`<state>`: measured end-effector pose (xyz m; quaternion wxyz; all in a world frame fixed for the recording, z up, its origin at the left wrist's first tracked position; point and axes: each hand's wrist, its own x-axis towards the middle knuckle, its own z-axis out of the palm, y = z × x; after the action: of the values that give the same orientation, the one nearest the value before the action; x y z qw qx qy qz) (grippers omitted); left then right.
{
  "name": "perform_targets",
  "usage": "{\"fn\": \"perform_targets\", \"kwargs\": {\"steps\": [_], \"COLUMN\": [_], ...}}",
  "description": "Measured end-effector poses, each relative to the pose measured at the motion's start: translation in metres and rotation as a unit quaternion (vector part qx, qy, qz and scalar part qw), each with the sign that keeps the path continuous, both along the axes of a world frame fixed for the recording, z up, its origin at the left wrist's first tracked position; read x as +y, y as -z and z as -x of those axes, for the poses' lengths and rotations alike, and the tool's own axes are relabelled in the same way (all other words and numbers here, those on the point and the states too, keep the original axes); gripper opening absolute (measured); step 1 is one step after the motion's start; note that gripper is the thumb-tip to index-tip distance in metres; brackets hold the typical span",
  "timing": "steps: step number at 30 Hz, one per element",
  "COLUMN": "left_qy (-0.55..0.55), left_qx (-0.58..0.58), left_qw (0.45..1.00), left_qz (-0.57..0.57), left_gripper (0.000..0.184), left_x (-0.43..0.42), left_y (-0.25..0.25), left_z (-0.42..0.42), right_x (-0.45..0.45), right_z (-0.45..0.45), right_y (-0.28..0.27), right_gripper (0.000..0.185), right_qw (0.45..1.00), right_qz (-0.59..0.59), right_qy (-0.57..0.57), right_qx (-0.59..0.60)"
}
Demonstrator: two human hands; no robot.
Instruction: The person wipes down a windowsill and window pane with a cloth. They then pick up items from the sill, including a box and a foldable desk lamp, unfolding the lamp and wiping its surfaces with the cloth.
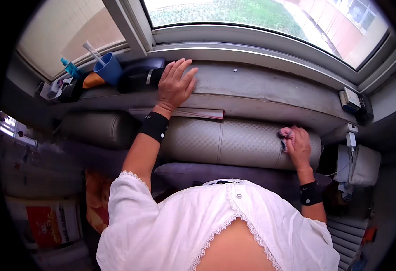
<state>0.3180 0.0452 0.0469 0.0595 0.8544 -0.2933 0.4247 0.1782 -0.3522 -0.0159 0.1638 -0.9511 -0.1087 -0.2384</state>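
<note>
My left hand (176, 86) reaches over the windowsill (252, 83), fingers stretched out and slightly spread, with nothing seen in them. It is beside a dark object with a silver band (149, 77), and I cannot tell whether they touch. Over the right end of the grey quilted backrest (193, 135), my right hand (301, 147) has its fingers closed on a crumpled pink and dark cloth (286, 133). The cloth rests against the backrest's patterned surface. Each wrist wears a black band.
A blue cup (109, 70) with a white-handled item, a teal bottle (71, 68) and an orange item (93, 81) stand left on the sill. Small boxes (351, 99) sit at its right end. A charger (351, 131) with a cable is below. A flat red-edged item (198, 113) lies behind the backrest.
</note>
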Motion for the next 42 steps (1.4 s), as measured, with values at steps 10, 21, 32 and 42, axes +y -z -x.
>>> {"fn": "perform_targets", "kwargs": {"steps": [10, 21, 32, 42], "left_qy": [0.011, 0.004, -0.037, -0.067], "left_qx": [-0.056, -0.068, -0.066, -0.063], "left_qw": [0.997, 0.998, 0.996, 0.992], "left_qz": [0.043, 0.017, -0.042, -0.089], "left_gripper": [0.034, 0.033, 0.034, 0.035], "left_x": [0.004, 0.000, -0.004, -0.001], "left_y": [0.008, 0.011, 0.009, 0.012], "left_z": [-0.002, -0.006, -0.001, -0.005], "right_x": [0.164, 0.037, -0.054, 0.046], "right_z": [-0.104, -0.145, -0.127, -0.127], "right_y": [-0.104, -0.061, -0.042, -0.045], "right_gripper": [0.047, 0.024, 0.020, 0.023], "right_qw": [0.952, 0.984, 0.960, 0.989], "right_qz": [-0.070, 0.034, 0.040, -0.042], "right_qy": [-0.242, -0.142, 0.213, -0.020], "right_qx": [-0.174, -0.101, -0.175, -0.142]}}
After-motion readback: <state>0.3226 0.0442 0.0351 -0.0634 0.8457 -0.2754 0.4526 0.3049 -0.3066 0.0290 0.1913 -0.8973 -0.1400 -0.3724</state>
